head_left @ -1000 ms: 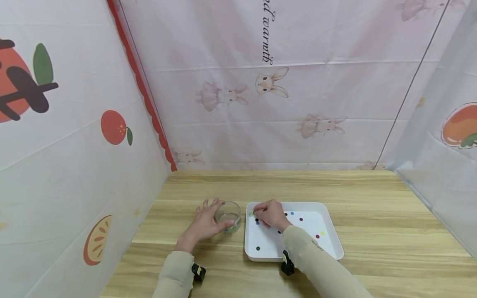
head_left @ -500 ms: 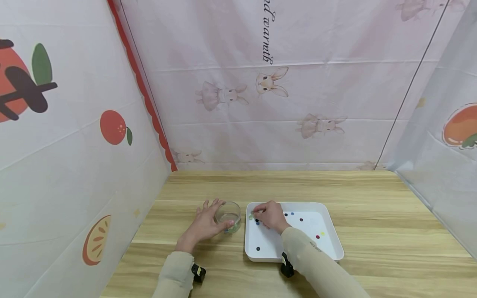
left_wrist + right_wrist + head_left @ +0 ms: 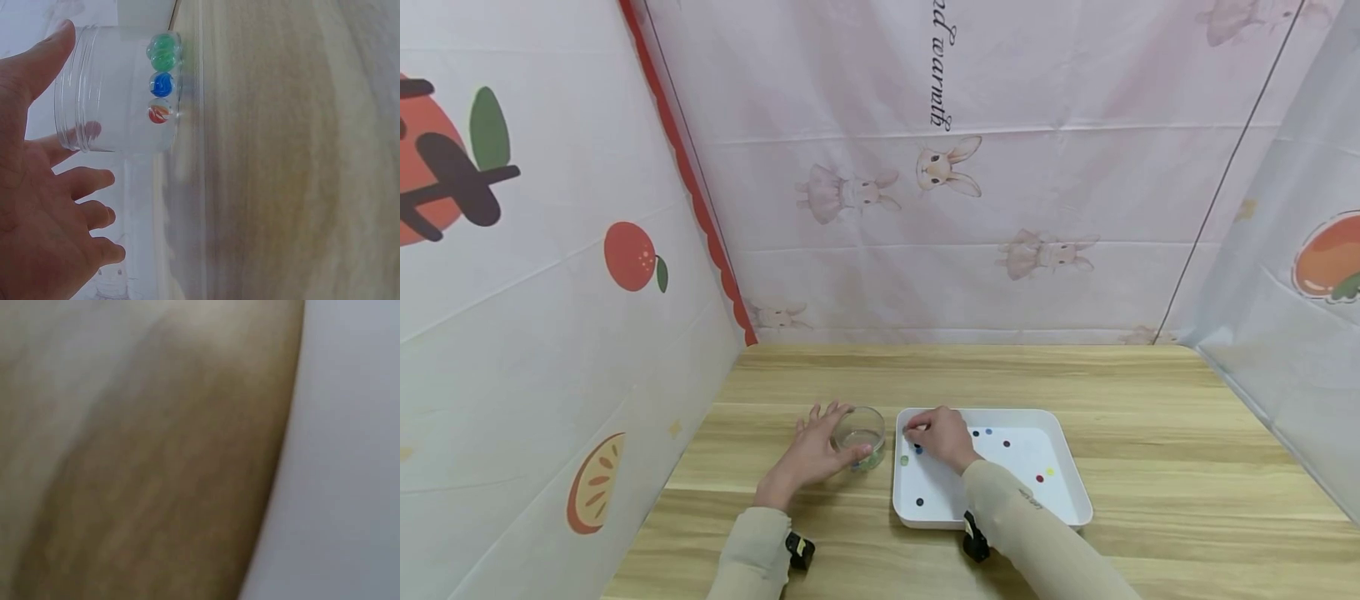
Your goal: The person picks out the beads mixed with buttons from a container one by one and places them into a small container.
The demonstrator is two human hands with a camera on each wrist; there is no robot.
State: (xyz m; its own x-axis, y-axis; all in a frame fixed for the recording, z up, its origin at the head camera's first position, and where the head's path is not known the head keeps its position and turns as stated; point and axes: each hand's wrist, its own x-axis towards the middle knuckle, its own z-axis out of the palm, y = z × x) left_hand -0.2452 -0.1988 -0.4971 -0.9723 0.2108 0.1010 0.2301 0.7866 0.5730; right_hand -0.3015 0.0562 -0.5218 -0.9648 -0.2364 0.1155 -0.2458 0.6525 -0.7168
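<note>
My left hand (image 3: 814, 452) holds a clear round jar (image 3: 859, 427) that stands on the table left of the tray, thumb on the near side. In the left wrist view several glass marbles, including a blue marble (image 3: 161, 84) and a red-and-white marble (image 3: 160, 112), lie at the jar's bottom. My right hand (image 3: 946, 437) reaches into the back left corner of the white tray (image 3: 943, 505), thumb and fingertips pinching a small marble that is mostly hidden. A green marble (image 3: 904, 460) lies by the tray's left wall, just below those fingertips.
More small marbles lie scattered in the tray: a black marble (image 3: 920, 502) at front left, a red marble (image 3: 1040, 478) and a yellow marble (image 3: 1050, 472) at right. Printed cloth walls (image 3: 880, 275) enclose the wooden table (image 3: 1157, 433) at back and sides.
The green marble has rolled forward along the tray's left wall, toward me. My right fingertips have shifted slightly left toward the corner. The left hand and jar stay put.
</note>
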